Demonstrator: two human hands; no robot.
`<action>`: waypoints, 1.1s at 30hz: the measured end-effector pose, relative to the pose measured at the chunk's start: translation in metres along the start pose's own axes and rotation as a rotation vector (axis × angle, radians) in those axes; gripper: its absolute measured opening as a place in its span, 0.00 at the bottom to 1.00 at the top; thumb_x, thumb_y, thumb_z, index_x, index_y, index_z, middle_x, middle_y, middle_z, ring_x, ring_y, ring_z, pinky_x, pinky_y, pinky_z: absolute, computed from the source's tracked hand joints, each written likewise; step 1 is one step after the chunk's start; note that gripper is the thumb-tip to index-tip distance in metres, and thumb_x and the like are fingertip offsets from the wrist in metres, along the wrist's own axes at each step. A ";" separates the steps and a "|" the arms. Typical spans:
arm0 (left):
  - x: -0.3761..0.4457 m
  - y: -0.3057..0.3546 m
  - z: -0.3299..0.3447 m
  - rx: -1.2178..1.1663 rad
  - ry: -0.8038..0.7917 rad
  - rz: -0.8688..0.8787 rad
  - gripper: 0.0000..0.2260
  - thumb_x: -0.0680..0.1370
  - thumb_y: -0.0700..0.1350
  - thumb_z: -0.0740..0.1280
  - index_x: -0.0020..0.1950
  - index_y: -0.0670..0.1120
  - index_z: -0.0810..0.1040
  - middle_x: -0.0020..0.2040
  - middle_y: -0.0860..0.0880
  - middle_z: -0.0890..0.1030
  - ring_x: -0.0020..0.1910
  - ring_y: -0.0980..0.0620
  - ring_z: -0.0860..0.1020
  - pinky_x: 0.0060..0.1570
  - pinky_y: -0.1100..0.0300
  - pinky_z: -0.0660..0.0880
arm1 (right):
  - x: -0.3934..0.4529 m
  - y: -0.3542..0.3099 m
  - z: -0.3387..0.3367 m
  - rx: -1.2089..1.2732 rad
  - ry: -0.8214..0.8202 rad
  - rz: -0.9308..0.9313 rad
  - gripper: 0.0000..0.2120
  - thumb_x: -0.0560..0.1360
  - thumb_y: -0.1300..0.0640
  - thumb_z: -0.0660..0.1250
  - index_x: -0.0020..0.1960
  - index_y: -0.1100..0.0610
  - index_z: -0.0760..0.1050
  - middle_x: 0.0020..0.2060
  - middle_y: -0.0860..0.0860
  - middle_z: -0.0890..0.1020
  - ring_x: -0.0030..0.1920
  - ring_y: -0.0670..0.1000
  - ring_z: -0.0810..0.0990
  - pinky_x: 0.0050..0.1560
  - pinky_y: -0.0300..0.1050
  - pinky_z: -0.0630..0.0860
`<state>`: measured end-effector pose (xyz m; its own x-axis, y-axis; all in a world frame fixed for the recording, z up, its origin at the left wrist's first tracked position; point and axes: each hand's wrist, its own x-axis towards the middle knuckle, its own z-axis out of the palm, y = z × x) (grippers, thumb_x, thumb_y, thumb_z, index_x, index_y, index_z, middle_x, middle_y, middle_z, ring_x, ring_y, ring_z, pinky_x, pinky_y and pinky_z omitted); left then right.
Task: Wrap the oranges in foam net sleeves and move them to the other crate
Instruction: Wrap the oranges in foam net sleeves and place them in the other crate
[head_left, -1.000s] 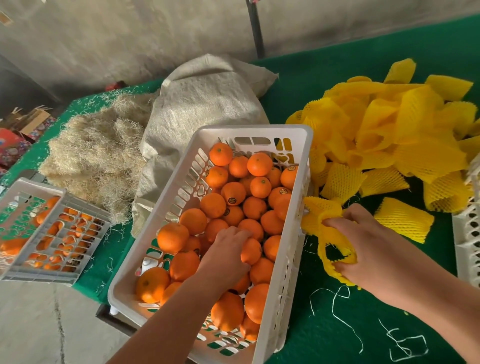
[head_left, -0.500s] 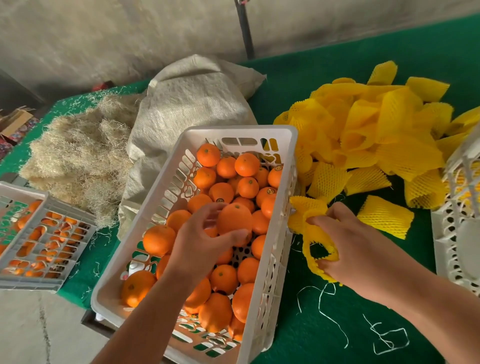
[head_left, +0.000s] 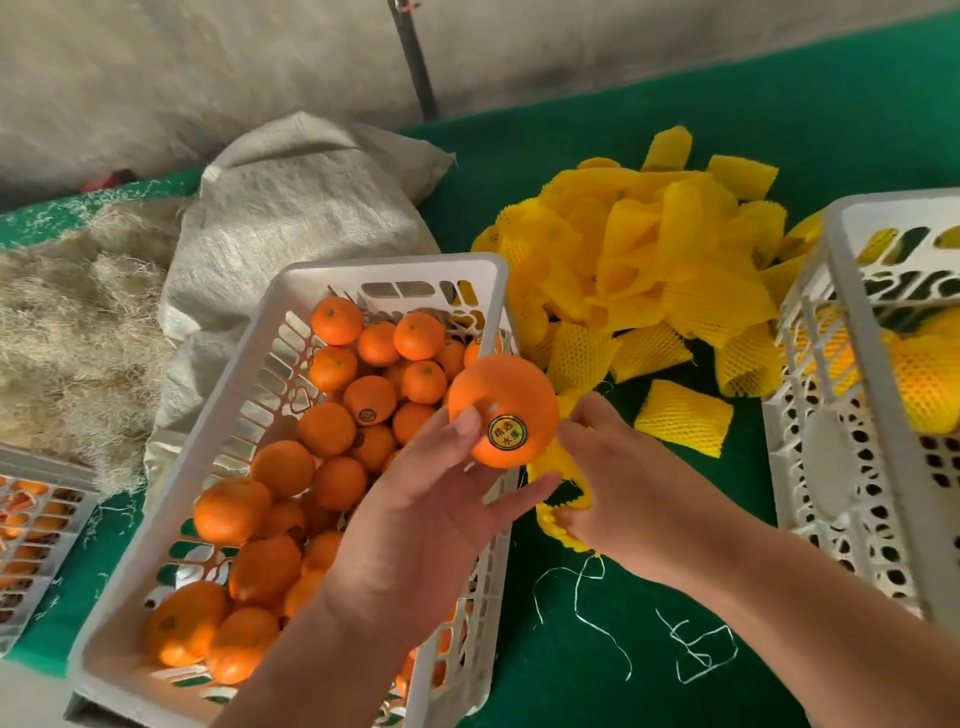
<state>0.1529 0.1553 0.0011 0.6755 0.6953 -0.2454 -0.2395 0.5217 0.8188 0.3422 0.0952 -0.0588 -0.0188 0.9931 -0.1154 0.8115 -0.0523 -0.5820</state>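
Observation:
My left hand (head_left: 431, 509) holds an orange (head_left: 511, 400) with a round sticker, lifted over the right rim of the white crate (head_left: 291, 291) full of loose oranges (head_left: 332, 431). My right hand (head_left: 623, 483) grips a yellow foam net sleeve (head_left: 558, 467) just right of and below that orange, touching it. A pile of yellow sleeves (head_left: 644, 260) lies on the green table behind. A second white crate (head_left: 852, 270) at the right holds wrapped fruit (head_left: 924, 384).
A burlap sack (head_left: 296, 213) and a heap of straw (head_left: 67, 322) lie at the back left. Another white crate (head_left: 36, 525) sits at the far left edge. Loose white threads (head_left: 696, 649) lie on the green cloth near the front.
My left hand has lifted one orange out of the crate and carried it right to the sleeve in my right hand. The view has shifted right, showing more of the right crate.

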 end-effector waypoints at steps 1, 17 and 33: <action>0.003 -0.005 0.005 -0.008 0.011 -0.005 0.20 0.81 0.49 0.69 0.73 0.48 0.76 0.73 0.41 0.75 0.74 0.40 0.73 0.68 0.32 0.71 | 0.001 0.001 0.000 0.013 0.005 0.001 0.21 0.74 0.45 0.76 0.61 0.45 0.71 0.55 0.44 0.64 0.38 0.43 0.72 0.33 0.33 0.66; 0.024 -0.019 0.026 0.296 0.185 -0.036 0.26 0.75 0.57 0.73 0.72 0.53 0.77 0.68 0.47 0.81 0.70 0.48 0.76 0.74 0.34 0.62 | 0.003 0.003 0.000 0.091 0.133 0.056 0.19 0.72 0.43 0.76 0.58 0.42 0.73 0.54 0.45 0.66 0.38 0.48 0.77 0.41 0.39 0.79; 0.042 -0.011 0.007 0.617 0.008 0.102 0.21 0.77 0.59 0.73 0.69 0.61 0.75 0.67 0.54 0.81 0.66 0.54 0.80 0.57 0.60 0.80 | 0.010 0.017 -0.012 0.233 0.227 0.110 0.22 0.71 0.41 0.77 0.61 0.40 0.72 0.51 0.39 0.65 0.45 0.41 0.75 0.37 0.31 0.70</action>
<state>0.1890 0.1757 -0.0146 0.6649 0.7312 -0.1522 0.1463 0.0724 0.9866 0.3633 0.1053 -0.0602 0.2134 0.9767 -0.0210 0.6457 -0.1571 -0.7473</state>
